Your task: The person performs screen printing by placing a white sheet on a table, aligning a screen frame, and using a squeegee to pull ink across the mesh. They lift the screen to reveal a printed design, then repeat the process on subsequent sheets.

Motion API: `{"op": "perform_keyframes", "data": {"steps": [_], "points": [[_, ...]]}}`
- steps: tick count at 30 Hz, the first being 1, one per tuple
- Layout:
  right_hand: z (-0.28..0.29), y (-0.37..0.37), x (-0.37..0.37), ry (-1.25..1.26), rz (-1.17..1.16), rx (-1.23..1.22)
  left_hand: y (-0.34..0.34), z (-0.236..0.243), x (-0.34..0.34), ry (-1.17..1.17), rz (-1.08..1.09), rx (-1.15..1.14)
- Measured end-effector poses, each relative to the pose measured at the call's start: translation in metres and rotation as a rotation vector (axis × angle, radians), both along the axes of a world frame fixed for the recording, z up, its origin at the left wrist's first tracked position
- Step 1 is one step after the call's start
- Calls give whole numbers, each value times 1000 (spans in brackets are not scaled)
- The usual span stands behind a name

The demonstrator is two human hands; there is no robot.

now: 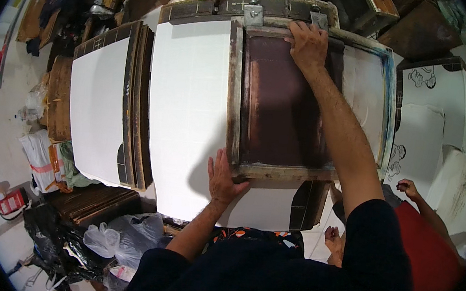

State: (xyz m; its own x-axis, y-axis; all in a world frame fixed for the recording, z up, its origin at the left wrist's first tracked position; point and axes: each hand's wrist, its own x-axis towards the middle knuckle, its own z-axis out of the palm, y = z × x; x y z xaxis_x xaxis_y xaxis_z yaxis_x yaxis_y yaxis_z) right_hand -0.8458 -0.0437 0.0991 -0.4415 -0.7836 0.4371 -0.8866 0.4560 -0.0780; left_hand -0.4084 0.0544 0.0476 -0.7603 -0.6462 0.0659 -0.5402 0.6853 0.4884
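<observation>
A screen-printing frame [383, 93] with a wooden rim and a dark mesh [282, 105] lies over a white sheet [188, 112] on a dark board. My right hand [310, 47] reaches across the mesh, its fingers bent over the frame's far rail close to the metal hinge clamps [253, 15]. What lies under those fingers is hidden. My left hand [221, 179] rests flat on the white sheet, fingers spread, beside the frame's near left corner. Its thumb points to the right, just below the near rail.
On the left stands another board with a white sheet [97, 108]. At the right is a board with line-drawn figures [422, 77]. A co-worker in red [425, 262] sits close by my right side. Plastic bags [126, 239] lie at the lower left.
</observation>
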Motion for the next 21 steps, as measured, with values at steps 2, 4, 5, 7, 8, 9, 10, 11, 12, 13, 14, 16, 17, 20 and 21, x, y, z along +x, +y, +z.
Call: {"op": "perform_keyframes", "data": {"steps": [2,4,5,7,8,9,10,11,12,13,14,16,17,20,21], "points": [[-1,7,7,-24,6,75,1,0,0,14,3,-12],[-1,30,23,-110,30,131,1,0,0,4,5,-15],[-1,45,37,-102,48,110,1,-1,-1,39,-5,-14],[1,81,72,-121,38,115,0,-2,-2,-27,9,9],[4,102,94,-89,56,53,0,-1,-2,-41,27,17],[7,120,114,-119,13,157,-1,-2,-3,-19,11,-10],[10,142,137,-113,-8,216,-2,-2,-3,6,-7,-35],[12,168,163,-137,8,173,-2,-3,-4,85,-23,-84],[13,190,183,-149,27,119,-2,-3,-3,39,-23,-56],[14,210,206,-169,26,131,-3,-4,-3,52,-20,-62],[13,224,220,-235,-2,211,-3,-6,-2,73,-23,-72],[6,236,230,-217,-4,196,-2,-9,1,75,-20,-60],[4,241,234,-235,-19,224,-1,-11,1,80,-12,-52],[3,246,239,-254,-8,211,3,-12,2,167,27,-10],[5,244,238,-260,4,187,2,-12,-1,146,50,22]]}}
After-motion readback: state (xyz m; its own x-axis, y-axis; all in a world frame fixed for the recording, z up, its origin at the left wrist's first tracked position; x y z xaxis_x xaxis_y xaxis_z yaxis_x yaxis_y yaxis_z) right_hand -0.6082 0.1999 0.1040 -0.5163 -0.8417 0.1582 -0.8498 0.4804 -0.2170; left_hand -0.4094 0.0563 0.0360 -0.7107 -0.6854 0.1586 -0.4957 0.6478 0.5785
